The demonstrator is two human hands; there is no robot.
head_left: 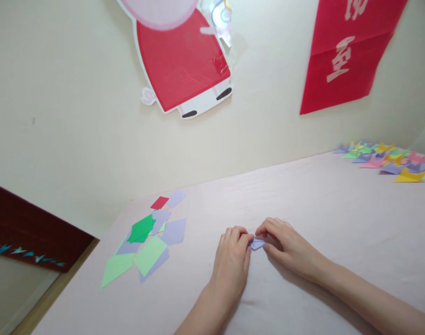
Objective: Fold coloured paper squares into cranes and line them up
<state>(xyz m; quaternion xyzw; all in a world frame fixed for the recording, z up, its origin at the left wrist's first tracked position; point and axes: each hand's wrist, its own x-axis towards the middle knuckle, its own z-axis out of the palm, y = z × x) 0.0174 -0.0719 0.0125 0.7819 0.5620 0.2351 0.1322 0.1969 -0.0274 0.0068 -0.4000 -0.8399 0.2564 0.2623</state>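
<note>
A small piece of folded lavender paper (257, 244) lies on the pale cloth-covered table between my two hands. My left hand (232, 258) rests on the table with its fingers curled and bunched, the thumb and fingertips gripping the paper's left side. From the right, my right hand (287, 244) reaches in with bent fingers. Its index fingertip is at the paper's far edge and its thumb at the right edge, pinching around it. My fingers partly cover the paper, so its full shape is hidden.
Loose paper sheets in light green (151, 255), dark green (141, 229), lavender (174, 231) and red (159, 203) lie on the left. Several colourful folded paper pieces (394, 159) stand at the far right. Behind the table (205, 288) rises a wall (264, 121) with red decorations.
</note>
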